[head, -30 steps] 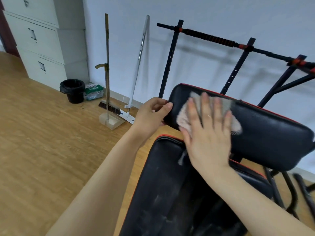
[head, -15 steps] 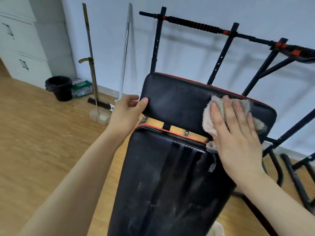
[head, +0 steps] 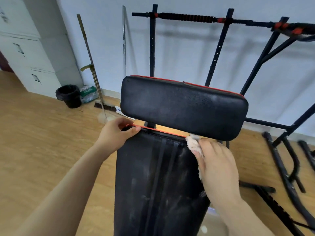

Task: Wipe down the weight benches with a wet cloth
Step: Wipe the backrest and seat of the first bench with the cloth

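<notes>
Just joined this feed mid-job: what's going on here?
A person is wiping a black weight bench. The right hand presses a pale cloth onto the long pad at its top right corner, just below the upper pad. The left hand grips the long pad's top left corner. Whitish streaks show on it.

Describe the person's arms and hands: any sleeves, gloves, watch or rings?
The left forearm and right forearm are bare to the frame's edge: no sleeve or watch shows. The left hand and right hand wear no gloves. No ring shows, though the right hand is motion-blurred.
</notes>
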